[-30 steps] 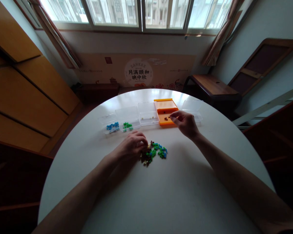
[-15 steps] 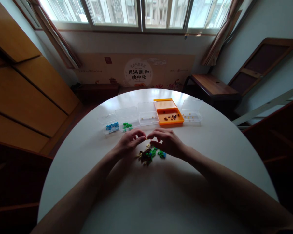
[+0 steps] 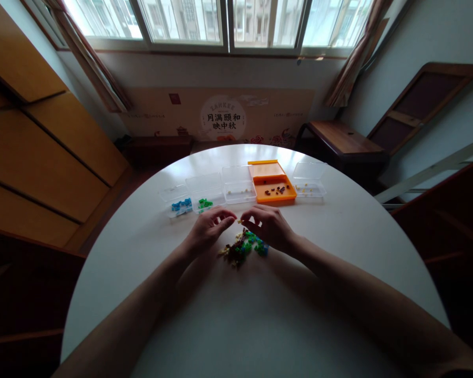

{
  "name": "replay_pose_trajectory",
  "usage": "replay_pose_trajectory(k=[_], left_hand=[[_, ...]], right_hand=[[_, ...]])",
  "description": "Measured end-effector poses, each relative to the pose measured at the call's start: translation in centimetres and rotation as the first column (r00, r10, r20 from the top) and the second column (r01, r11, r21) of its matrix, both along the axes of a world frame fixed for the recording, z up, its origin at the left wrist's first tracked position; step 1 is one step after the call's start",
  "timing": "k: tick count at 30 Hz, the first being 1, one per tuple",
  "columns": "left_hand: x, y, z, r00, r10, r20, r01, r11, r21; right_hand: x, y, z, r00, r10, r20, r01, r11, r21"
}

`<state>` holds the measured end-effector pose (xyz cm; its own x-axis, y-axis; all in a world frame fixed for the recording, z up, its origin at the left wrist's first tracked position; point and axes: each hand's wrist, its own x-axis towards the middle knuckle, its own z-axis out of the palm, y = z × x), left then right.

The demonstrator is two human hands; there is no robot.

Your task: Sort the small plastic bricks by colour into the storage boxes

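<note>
A tiny yellow toy brick (image 3: 239,221) shows between the fingertips of my right hand (image 3: 271,227), pinched by thumb and forefinger. My left hand (image 3: 208,228) faces it, a small gap away, with its own thumb and forefinger pressed together. Whatever those left fingertips may hold is too small to name. Just below both hands, a mixed pile of small toy bricks (image 3: 239,251) in green, brown, cream and blue lies on the white round table (image 3: 228,315). The right hand's fingers cover the pile's upper right edge.
Beyond my hands stands a row of open boxes: a clear box with blue bricks (image 3: 181,205), one with green bricks (image 3: 205,203), a clear box with few pieces (image 3: 238,198), an orange box (image 3: 276,199) with brown pieces, and a clear box with yellow pieces (image 3: 309,191).
My fingertips have drawn slightly apart. The yellow brick now sits with the right hand, which has shifted a little left and up off the pile.
</note>
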<state>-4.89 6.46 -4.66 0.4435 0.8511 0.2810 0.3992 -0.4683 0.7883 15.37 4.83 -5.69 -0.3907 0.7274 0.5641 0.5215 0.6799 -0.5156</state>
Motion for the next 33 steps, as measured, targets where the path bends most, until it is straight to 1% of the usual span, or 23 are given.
replay_pose_trajectory(k=[3,6,10,13,17,20,24,28,33], left_hand=[[-0.1,-0.1,0.0,0.999,0.051,-0.011,-0.05,0.998,0.042],[-0.5,-0.2,-0.2,0.996,0.067,-0.052,-0.063,0.994,0.086],[-1.0,-0.2,-0.6,0.995,0.047,-0.091,-0.034,0.989,0.141],[-1.1,-0.4,-0.8,0.991,0.026,-0.13,-0.003,0.985,0.172],[-1.0,-0.7,-0.8,0.978,-0.023,-0.207,0.066,0.978,0.2],[-0.9,-0.7,-0.7,0.969,-0.052,-0.241,0.095,0.98,0.172],[-0.8,-0.7,-0.8,0.952,-0.091,-0.291,0.141,0.978,0.153],[-0.6,-0.6,-1.0,0.934,-0.12,-0.337,0.191,0.964,0.186],[-0.6,-0.6,-1.0,0.918,-0.107,-0.381,0.197,0.959,0.205]], right_hand=[[0.5,0.8,0.0,0.997,-0.079,-0.014,0.078,0.996,-0.039],[1.2,1.8,0.2,0.986,-0.168,-0.012,0.167,0.984,-0.052],[1.7,3.5,0.8,0.965,-0.261,-0.034,0.261,0.965,-0.021],[1.6,4.8,1.2,0.945,-0.316,-0.085,0.314,0.949,-0.035],[1.0,5.9,0.9,0.923,-0.368,-0.107,0.363,0.929,-0.063],[1.0,6.0,0.3,0.923,-0.368,-0.111,0.36,0.929,-0.087],[1.5,5.0,-0.4,0.944,-0.31,-0.112,0.301,0.95,-0.086],[1.7,3.8,-0.6,0.952,-0.293,-0.091,0.286,0.955,-0.085],[1.3,2.8,-0.4,0.964,-0.255,-0.076,0.247,0.964,-0.096]])
